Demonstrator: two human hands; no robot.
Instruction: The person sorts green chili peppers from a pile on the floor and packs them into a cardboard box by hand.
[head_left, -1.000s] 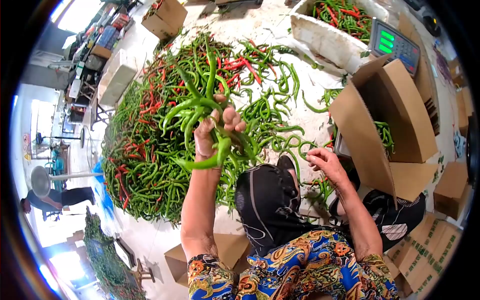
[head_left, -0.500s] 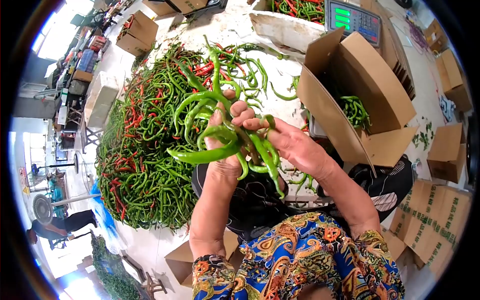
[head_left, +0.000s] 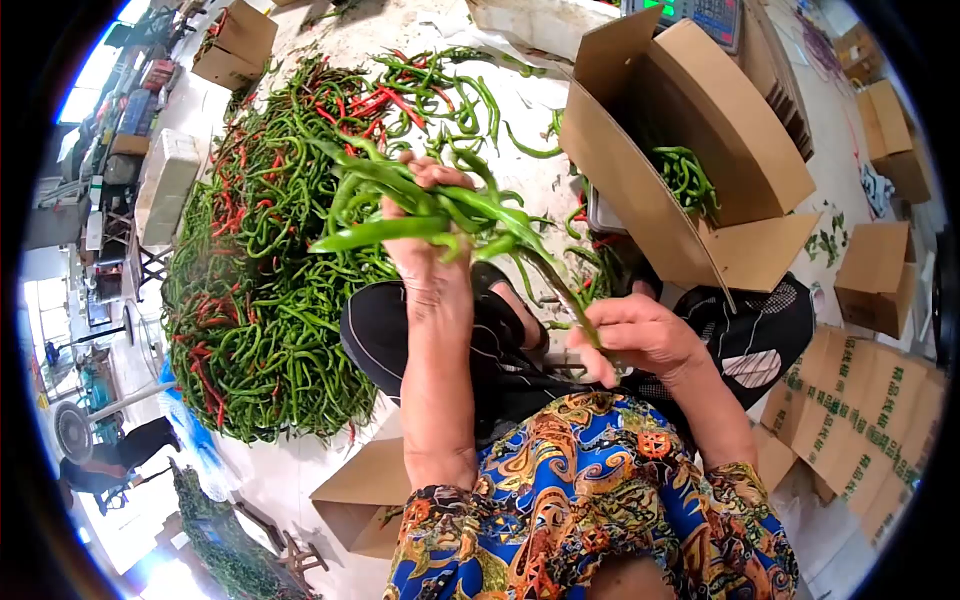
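A bunch of long green chili peppers is gripped in my left hand, its fingers wrapped round them and partly hidden by them. My right hand is closed on the lower end of a long, dark-tinged chili pepper. Its upper end reaches up to the bunch; whether it is separate from the other peppers I cannot tell. Behind my left hand spreads a big pile of green and red chili peppers. To the upper right, an open cardboard box holds some green peppers.
A digital scale stands behind the box, next to a white foam box. Another open carton is by my left elbow. Printed cardboard lies at the right. A fan and a person are at the far left.
My right hand has moved down and right, away from my left hand, with the dark-tinged pepper's end in it. The bunch in my left hand has tilted leftward. The whole view has shifted slightly.
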